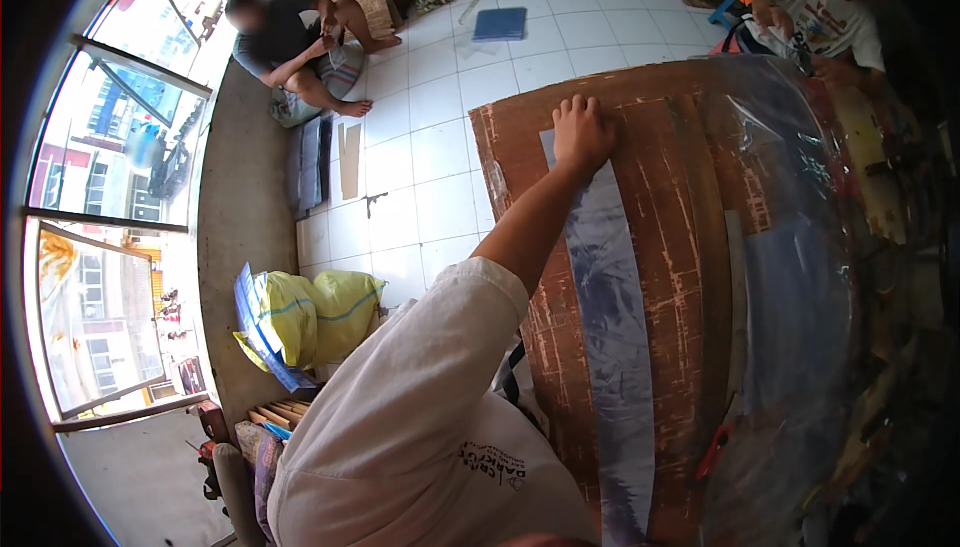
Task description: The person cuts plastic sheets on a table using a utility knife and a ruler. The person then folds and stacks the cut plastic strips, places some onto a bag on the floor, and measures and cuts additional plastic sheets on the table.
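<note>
My left hand (582,135), at the end of a white-sleeved arm, rests on the far end of a long bluish-grey strip (610,297) that looks like plastic sheet. Its fingers are curled and closed over the strip. The strip runs lengthwise along a scratched reddish-brown wooden board (668,247) and out of the lower edge of the picture. To its right a cutter with a red handle (714,451) lies on the board. A narrow grey straight piece (737,297) lies alongside bluish plastic sheeting (795,317). My right hand does not show.
A person (290,47) sits low at the far left; another person (815,17) is at the far right, near the board's end. Yellow-green sacks (315,317) stand by the left wall. A blue flat stack (499,24) lies on the white tiled floor (430,162).
</note>
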`<state>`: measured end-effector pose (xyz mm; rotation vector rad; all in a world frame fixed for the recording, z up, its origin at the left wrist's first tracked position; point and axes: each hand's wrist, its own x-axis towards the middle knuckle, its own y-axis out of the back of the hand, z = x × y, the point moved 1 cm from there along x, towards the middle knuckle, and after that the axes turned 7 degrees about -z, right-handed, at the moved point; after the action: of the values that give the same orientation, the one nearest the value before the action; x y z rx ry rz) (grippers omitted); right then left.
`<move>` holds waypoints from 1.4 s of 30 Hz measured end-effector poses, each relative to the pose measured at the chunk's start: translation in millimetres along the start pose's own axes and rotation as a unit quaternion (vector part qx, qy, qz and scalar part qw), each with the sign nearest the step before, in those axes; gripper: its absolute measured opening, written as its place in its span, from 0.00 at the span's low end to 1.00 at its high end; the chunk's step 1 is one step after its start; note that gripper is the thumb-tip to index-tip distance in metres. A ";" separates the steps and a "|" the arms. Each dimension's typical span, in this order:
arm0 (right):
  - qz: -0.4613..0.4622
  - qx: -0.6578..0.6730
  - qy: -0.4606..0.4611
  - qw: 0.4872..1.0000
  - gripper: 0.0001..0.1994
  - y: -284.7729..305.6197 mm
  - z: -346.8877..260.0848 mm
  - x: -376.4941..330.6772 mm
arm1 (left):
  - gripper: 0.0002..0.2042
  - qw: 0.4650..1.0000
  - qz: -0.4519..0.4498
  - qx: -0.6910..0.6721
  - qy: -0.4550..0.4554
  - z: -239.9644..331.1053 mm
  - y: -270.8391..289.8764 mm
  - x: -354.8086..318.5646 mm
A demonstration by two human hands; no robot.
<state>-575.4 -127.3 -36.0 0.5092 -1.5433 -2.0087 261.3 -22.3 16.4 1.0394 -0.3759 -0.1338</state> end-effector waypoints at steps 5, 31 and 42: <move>0.001 -0.001 0.008 1.000 0.26 0.9 -2.3 0.9 | 0.13 1.000 0.017 -0.005 -0.004 -5.0 2.1 -0.8; 0.028 0.096 -0.057 0.993 0.27 28.1 21.4 10.3 | 0.14 0.996 -0.001 0.075 -0.055 -12.0 -23.0 10.9; 0.030 0.121 -0.056 0.991 0.27 41.3 13.2 -3.4 | 0.14 0.995 -0.005 0.080 -0.055 -8.2 -17.2 8.4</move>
<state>-572.6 -123.0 7.2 0.4426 -1.8617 -1.8431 273.3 -26.7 0.0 1.1964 -0.4870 -0.1731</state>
